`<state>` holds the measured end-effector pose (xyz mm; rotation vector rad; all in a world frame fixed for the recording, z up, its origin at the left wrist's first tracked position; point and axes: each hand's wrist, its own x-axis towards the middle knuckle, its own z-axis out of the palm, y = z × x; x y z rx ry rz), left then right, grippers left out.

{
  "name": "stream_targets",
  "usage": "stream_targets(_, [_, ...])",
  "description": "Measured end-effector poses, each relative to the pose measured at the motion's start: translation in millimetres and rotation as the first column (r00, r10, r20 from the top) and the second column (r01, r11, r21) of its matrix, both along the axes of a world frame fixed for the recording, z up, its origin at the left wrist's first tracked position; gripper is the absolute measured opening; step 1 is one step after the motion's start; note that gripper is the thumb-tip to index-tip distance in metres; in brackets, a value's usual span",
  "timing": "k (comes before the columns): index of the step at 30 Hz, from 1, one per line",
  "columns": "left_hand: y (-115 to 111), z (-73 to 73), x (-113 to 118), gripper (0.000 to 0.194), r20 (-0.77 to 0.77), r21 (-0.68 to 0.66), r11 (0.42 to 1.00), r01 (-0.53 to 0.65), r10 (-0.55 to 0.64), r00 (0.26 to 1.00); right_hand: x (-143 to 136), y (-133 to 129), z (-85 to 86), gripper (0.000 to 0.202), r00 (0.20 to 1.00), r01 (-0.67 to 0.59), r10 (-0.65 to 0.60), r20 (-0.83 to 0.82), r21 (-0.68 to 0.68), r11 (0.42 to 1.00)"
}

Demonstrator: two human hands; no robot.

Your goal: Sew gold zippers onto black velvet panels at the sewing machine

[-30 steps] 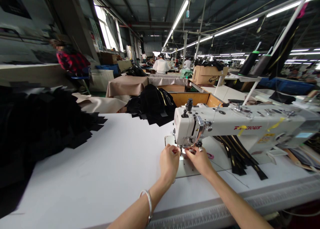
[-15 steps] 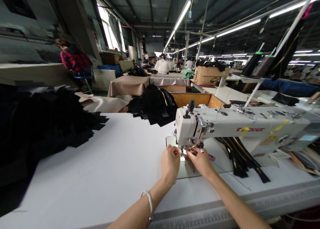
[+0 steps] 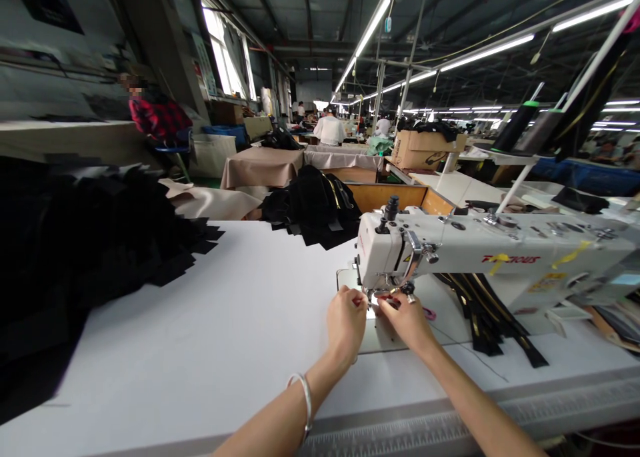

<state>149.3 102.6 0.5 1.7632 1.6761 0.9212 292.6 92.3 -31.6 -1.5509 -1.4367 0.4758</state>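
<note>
The left hand (image 3: 347,324) has fingertips pinched together, any held item hidden; the right hand's (image 3: 411,322) grip is unclear. Both crowd the needle end of the white metal sewing machine (image 3: 463,247) on the white table (image 3: 200,350); an accidental start could pierce a finger.

This is a sewing workshop on a large factory floor. A white industrial sewing machine (image 3: 450,244) stands on a pale counter (image 3: 210,337) with a ruler scale along its near edge, thread cones (image 3: 517,127) behind it and piles of dark cut pieces (image 3: 100,224) to the left. Farther back, people sit among more work tables, a cardboard box (image 3: 425,149) and blue bins, under long rows of tube lights (image 3: 487,52) hung beneath a dark beamed roof.
</note>
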Motion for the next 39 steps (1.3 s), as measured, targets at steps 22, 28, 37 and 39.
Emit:
stream_targets(22, [0.4, -4.9, 0.4, 0.027, -0.008, 0.018, 1.0, 0.006, -0.006, 1.0, -0.5, -1.1, 4.0, 0.022, 1.0, 0.019, -0.019, 0.023, 0.0, 1.0])
stream_targets(28, [-0.3, -3.0, 0.6, 0.027, 0.0, 0.007, 1.0, 0.0, 0.0, 1.0, -0.8, -0.7, 2.8, 0.023, 0.999, 0.021, -0.021, 0.026, -0.004, 1.0])
stream_targets(37, [-0.4, -0.2, -0.4, 0.028, 0.002, -0.002, 1.0, -0.009, 0.009, 1.0, -1.5, -2.6, 7.0, 0.021, 0.999, 0.042, -0.042, 0.031, -0.013, 0.999])
stream_targets(39, [-0.5, 0.2, -0.4, 0.028, 0.001, -0.004, 1.0, -0.009, 0.009, 1.0, -1.5, -2.6, 7.0, 0.02, 0.999, 0.045, -0.044, 0.031, -0.014, 0.999])
